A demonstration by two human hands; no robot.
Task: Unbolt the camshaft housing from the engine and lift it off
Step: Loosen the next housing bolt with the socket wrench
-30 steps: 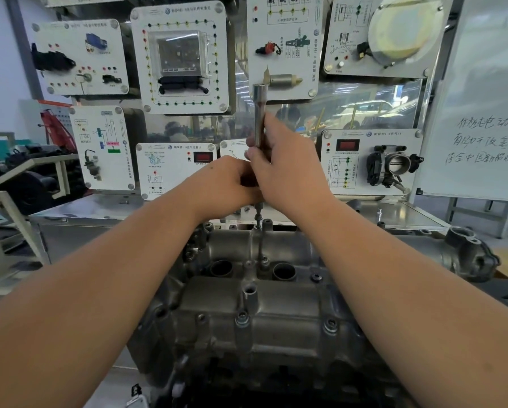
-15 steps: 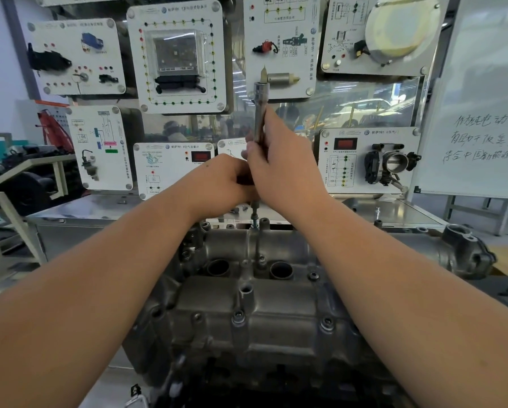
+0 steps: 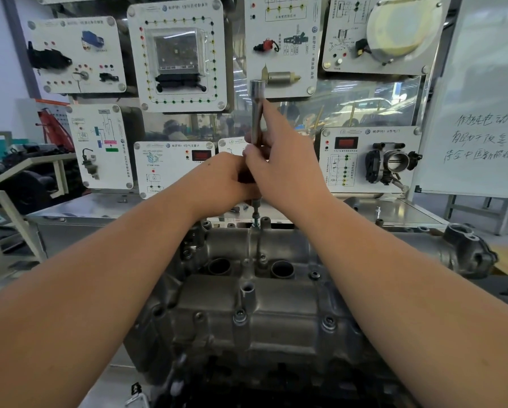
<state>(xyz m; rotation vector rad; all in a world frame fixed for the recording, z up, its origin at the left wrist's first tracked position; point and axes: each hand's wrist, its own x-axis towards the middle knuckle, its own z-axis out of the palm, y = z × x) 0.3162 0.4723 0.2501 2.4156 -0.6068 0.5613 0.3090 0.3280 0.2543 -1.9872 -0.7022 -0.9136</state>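
We see the camshaft housing (image 3: 255,307) lying below both hands; our right hand (image 3: 288,169) grips the upright socket wrench (image 3: 257,113); our left hand (image 3: 220,184) curls round its lower shaft. Its tip meets a bolt (image 3: 256,222) at the housing's far edge.

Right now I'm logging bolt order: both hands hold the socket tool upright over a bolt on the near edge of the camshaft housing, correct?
Not the near edge. The head view shows both hands, left hand and right hand, holding the socket tool upright over a bolt on the far edge of the camshaft housing.
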